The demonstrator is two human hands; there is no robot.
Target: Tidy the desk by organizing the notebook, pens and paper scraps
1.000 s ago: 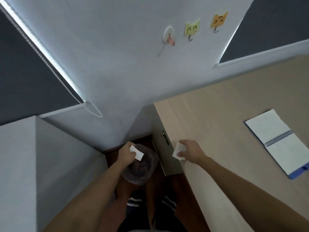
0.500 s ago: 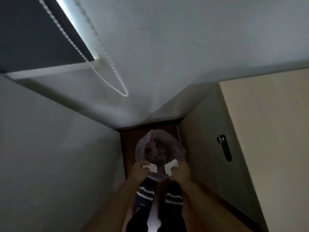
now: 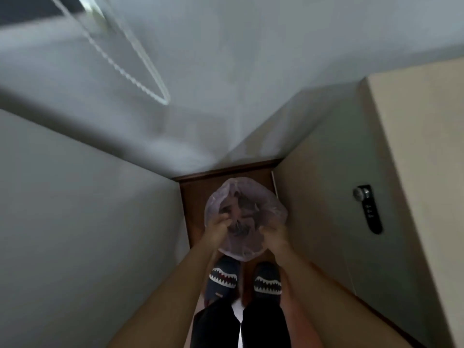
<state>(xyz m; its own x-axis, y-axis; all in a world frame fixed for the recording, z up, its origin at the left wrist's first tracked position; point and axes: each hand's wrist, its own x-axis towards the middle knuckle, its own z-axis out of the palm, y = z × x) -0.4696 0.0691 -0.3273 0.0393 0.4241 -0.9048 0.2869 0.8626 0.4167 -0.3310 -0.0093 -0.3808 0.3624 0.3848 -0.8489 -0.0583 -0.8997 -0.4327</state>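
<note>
A small waste bin lined with a translucent purple bag [image 3: 272, 199] stands on the dark wood floor in the gap between a white wall and the desk. My left hand [image 3: 216, 225] hovers over the bin's left rim and my right hand [image 3: 274, 236] over its lower right rim. Both hands have loosely curled fingers, and no white paper shows in either. Crumpled dark and pale waste lies inside the bag. The notebook and pens are out of view.
The desk's light wood top [image 3: 426, 146] and side panel fill the right, with a black handle and round knob [image 3: 369, 209] on the panel. A white wall [image 3: 75, 222] closes off the left. A bead cord [image 3: 140, 79] hangs above. My feet in shark-tooth slippers [image 3: 223, 278] stand just before the bin.
A second ago each hand held a white paper scrap near the desk edge. Both hands moved down over the bin, and the scraps are now gone from my fingers.
</note>
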